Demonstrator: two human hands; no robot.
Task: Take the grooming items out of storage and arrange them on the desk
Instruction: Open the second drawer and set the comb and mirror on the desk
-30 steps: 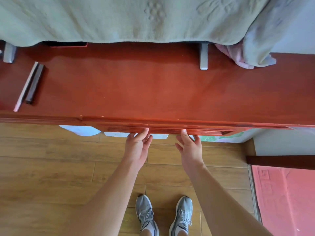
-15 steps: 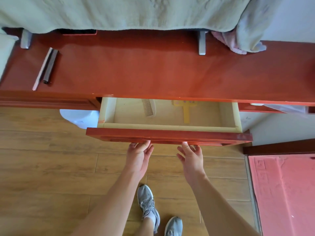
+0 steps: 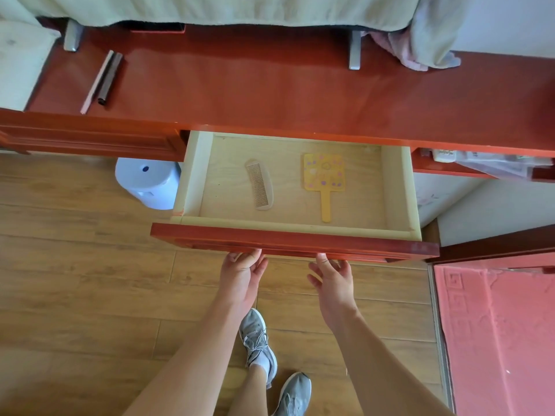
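Drawer [image 3: 295,239] stands open under the middle of a red-brown counter [image 3: 270,91], seen from above. Two things lie apart on its pale wood bottom. On the left is a tan comb [image 3: 260,185], curved, with its teeth facing left. On the right is a yellow paddle [image 3: 323,175] with a square dotted head and its handle pointing toward me.

My left hand [image 3: 241,276] and right hand [image 3: 334,282] reach up side by side to the lower edge of the drawer's red front. On both, the fingers are loosely spread and nearly straight. The fingertips touch the underside of the front, and I cannot tell whether any hooks behind the edge.

Two thin rods [image 3: 105,78] lie side by side at the counter's far left. A pale green blanket [image 3: 210,10] hangs over its back edge. A white round appliance [image 3: 148,183] stands on the wooden floor [image 3: 75,280] left of the drawer, and a pink mat [image 3: 495,325] lies at right. My grey shoes [image 3: 258,340] show below.
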